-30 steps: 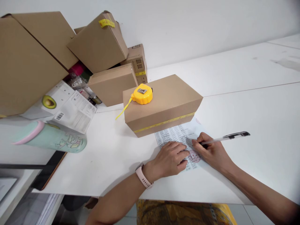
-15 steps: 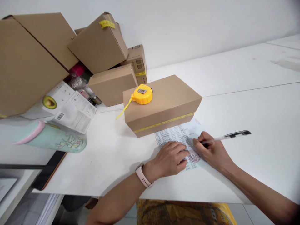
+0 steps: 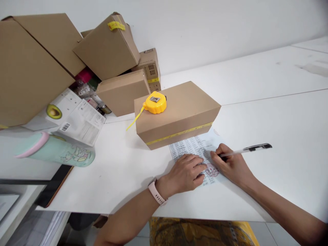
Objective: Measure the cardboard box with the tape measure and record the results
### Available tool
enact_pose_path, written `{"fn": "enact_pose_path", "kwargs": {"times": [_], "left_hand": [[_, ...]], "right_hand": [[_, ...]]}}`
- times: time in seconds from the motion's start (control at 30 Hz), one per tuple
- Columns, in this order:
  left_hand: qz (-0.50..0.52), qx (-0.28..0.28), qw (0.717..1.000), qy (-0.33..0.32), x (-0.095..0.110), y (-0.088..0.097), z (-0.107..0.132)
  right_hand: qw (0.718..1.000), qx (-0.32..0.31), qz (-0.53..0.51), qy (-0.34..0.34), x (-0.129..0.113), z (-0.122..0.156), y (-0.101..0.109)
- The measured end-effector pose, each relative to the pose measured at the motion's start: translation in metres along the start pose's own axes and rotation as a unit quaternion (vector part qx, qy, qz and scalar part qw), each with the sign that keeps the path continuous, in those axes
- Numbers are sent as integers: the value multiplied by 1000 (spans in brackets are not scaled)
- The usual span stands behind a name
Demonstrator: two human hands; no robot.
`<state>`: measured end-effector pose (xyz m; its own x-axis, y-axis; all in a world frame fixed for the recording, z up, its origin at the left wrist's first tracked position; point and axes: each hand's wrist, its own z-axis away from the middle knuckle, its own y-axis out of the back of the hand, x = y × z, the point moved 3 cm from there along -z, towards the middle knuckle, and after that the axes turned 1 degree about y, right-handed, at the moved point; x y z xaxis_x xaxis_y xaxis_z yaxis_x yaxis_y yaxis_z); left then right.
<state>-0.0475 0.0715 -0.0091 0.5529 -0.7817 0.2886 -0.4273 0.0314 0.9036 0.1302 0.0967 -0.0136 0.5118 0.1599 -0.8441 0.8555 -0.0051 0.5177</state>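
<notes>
1. Presently, right hand [image 3: 232, 164]: thumb and fingers pinch a pen [image 3: 243, 150] near its writing end. Nib too small to make out; contact with the paper cannot be told.
2. Key relation: the printed sheet [image 3: 194, 145] lies directly below and to the left of the pinching fingertips. Pen's long axis slants from the pinch up and rightward, capped end well clear of the hand. Right hand is nearer the pen; both hands touch the sheet.
3. Left hand [image 3: 188, 172]: palm down on the sheet, fingers lightly curled and close together, nothing seen in their grasp. Fingertips point toward the right hand, a narrow gap between.
4. Red stamp mark [image 3: 212, 170]: on the sheet, just beside the left fingertips, near side of the pinch.
5. Carton [image 3: 187, 106]: beyond both sets of fingers, overlapping the sheet's far part in view. Yellow tape measure [image 3: 155, 103] rests on top, beyond and left of the left fingers.
</notes>
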Motion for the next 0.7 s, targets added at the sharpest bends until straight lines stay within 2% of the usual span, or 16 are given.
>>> {"fn": "enact_pose_path", "kwargs": {"times": [0.13,0.7], "left_hand": [[3,15,1000,-3,0,0,0],[6,22,1000,-4,0,1,1]], "right_hand": [[1000,-16,-5,-4,0,0,0],[1000,0,-5,-11,-1,0,2]]}}
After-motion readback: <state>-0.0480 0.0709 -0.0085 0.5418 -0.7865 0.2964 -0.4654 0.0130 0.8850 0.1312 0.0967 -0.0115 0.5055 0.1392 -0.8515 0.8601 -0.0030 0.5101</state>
